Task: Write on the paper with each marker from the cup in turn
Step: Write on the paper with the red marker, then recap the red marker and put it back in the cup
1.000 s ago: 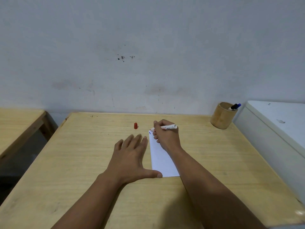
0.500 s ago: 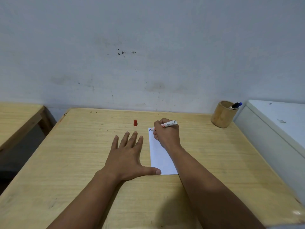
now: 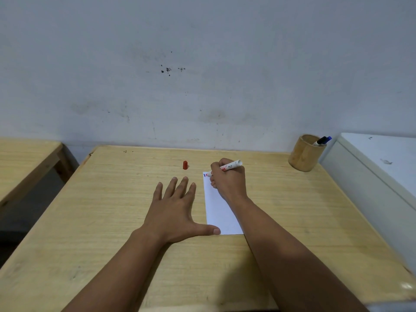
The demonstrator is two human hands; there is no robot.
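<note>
Gripping a white red-labelled marker [image 3: 227, 167], the right hand [image 3: 229, 183] writes on the white paper sheet [image 3: 221, 218] beside the left hand's [image 3: 174, 212] flat, spread fingers [image 3: 177, 188].

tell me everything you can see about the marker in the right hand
The marker has a white barrel that looks like plastic, with a red printed label too small to read. It is uncapped; a red cap stands apart on the table. The right hand grips it in a writing hold, tilted with the rear end up and to the right. Its tip meets the far left corner of the paper, beside small blue and red marks.
</note>
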